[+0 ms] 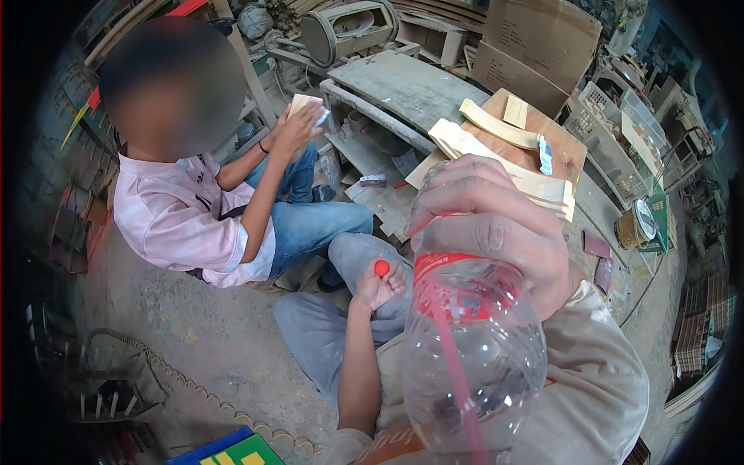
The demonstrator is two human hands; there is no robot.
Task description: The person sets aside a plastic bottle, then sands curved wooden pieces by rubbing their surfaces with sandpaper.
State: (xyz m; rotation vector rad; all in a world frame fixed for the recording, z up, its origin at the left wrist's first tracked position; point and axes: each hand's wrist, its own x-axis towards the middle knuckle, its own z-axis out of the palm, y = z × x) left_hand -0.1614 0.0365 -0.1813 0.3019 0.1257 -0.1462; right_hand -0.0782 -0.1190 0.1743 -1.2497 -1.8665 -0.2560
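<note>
Close to the camera, my right hand [496, 229] is wrapped round a clear plastic bottle [496, 364] with a red label [446, 263]. The bottle is raised and tilted, and its lower end in view runs out of the frame. A pink strip [457, 372] shows along the clear plastic; I cannot tell whether it is inside. Over my lap, my left hand [376, 293] is curled with a small red bottle cap [381, 268] held at its fingers.
A person [194, 209] in a pink shirt sits at the left, holding a pale wooden piece [304, 105]. Curved wooden pieces [500, 128] lie on a board [570, 143] ahead. Cardboard boxes [535, 54] stand behind it; a cup [634, 225] is at the right. A coiled hose [194, 384] crosses the floor.
</note>
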